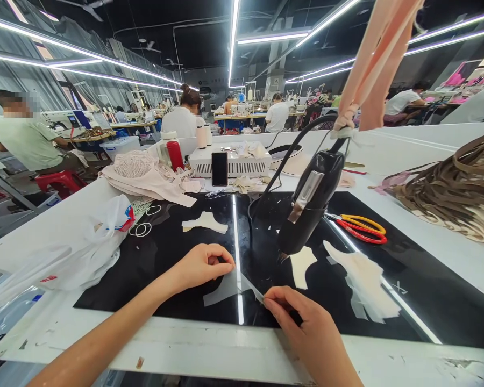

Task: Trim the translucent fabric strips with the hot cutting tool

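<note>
Between my hands a thin, see-through piece of fabric (221, 291) lies over the glossy black mat (161, 301). At its upper edge my left hand (205, 263) is pinched closed on it. My right hand (302, 317) pinches its right corner, which is lifted a little off the mat. Just beyond my right hand, a cream cut piece (304, 267) rests under the tip of a black handheld tool (314, 199) hung from a pink fabric strip (381, 64). A similar cream piece (205, 222) lies past my left hand.
Yellow-and-red-handled scissors (361, 228) and a stack of pale cut pieces (367, 279) lie at the right. A white plastic bag (92, 247) is at the left. Behind stand a phone (220, 169), a white box (246, 161) and beige garments (145, 174). Brown straps (452, 183) hang far right.
</note>
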Available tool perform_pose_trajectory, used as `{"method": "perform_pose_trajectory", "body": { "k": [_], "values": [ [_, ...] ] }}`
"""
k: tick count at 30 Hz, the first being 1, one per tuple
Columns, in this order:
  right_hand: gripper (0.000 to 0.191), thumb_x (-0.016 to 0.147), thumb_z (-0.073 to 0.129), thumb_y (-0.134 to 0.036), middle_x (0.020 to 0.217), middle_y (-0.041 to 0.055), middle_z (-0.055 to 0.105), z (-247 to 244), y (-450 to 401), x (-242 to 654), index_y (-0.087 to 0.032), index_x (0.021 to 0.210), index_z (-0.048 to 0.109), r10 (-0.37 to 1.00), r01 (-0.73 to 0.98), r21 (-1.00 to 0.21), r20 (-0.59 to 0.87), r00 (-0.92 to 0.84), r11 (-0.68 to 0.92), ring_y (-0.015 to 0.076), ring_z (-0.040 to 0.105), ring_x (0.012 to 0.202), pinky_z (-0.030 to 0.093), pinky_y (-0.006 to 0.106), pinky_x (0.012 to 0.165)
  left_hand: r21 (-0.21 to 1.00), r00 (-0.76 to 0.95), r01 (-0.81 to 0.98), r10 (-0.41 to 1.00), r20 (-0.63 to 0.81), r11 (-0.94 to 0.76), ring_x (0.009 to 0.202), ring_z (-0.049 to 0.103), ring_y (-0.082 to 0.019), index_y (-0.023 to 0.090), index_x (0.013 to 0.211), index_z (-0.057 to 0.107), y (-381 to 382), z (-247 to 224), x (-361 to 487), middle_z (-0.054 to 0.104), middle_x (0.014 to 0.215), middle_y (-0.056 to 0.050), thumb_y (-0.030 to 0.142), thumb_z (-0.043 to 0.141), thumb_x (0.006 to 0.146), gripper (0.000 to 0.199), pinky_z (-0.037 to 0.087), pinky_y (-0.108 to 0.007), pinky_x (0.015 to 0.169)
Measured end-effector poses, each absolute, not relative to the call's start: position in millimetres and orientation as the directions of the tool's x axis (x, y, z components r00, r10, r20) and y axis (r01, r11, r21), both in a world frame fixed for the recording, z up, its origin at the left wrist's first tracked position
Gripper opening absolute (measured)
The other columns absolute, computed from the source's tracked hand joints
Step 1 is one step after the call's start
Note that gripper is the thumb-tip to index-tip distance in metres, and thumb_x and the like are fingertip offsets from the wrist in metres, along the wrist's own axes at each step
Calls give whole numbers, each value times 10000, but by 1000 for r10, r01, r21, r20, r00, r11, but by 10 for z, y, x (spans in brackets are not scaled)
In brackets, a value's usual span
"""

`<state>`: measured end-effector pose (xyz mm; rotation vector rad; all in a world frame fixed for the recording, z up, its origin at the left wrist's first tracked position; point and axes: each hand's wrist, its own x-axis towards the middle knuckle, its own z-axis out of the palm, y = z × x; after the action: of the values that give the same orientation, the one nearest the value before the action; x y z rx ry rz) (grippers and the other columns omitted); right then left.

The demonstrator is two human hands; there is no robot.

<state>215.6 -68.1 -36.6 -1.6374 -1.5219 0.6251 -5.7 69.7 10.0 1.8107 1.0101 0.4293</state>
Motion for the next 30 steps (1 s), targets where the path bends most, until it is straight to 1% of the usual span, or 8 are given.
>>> {"method": "perform_pose_trajectory", "body": {
  "k": [3,6,9,14,18,20,24,30],
  "values": [
    [199,933,629,-342,674,-20,681,-323,-707,2146,-275,769,719,984,529,-848,107,139,18,168,618,624,457,251,563,894,600,438,772,-212,-95,508,468,-97,153,945,751,648,143,-51,600,580,30,411,700,867,274,356,-218,513],
    [172,899,648,-319,718,-16,706,-265,-742,2156,-266,761,735,998,448,-894,49,34,29,171,637,686,472,250,621,923,649,382,727,-226,-55,517,496,-97,146,933,717,579,201,-31,691,681,-17,437,697,870,298,381,-213,491],
    [233,952,611,-411,783,1,719,-212,-765,2181,-259,827,736,997,317,-946,59,-41,69,179,648,736,493,263,671,954,721,296,667,-189,-50,697,632,-151,156,868,665,480,279,-4,726,806,-60,463,732,845,315,486,-235,588],
    [297,1060,456,-504,1221,69,722,-177,-727,2108,-260,1073,626,975,119,-969,223,22,219,203,686,1066,523,299,896,991,860,130,499,-105,-15,742,623,-143,164,867,627,332,379,11,689,835,-43,448,720,913,302,520,-269,711],
    [261,1075,455,-471,1029,31,705,-158,-677,1960,-244,1074,583,973,73,-975,202,-114,211,164,664,930,504,269,824,996,883,88,464,-67,-23,728,576,-129,168,887,636,336,386,-27,649,807,-17,469,684,964,314,478,-255,717],
    [213,1048,528,-425,900,-1,678,-149,-647,1916,-230,978,578,975,110,-973,191,-111,203,147,637,825,485,242,736,992,865,114,497,-71,-57,711,548,-125,171,872,636,380,368,-60,623,797,-4,512,668,967,355,454,-245,688],
    [103,985,602,-202,755,-46,646,-137,-571,1877,-216,883,611,979,392,-898,194,-55,200,119,608,702,452,203,639,951,828,226,556,-75,-209,715,524,-134,179,868,654,506,278,-146,594,766,12,562,601,984,404,423,-240,678],
    [156,956,639,-81,858,-13,723,-281,-425,1760,-221,898,677,945,678,-685,325,-44,267,170,630,805,436,275,743,705,809,403,587,24,-584,857,599,-167,206,876,699,684,14,-277,673,895,-16,452,489,1058,371,470,-253,799]
  ]
}}
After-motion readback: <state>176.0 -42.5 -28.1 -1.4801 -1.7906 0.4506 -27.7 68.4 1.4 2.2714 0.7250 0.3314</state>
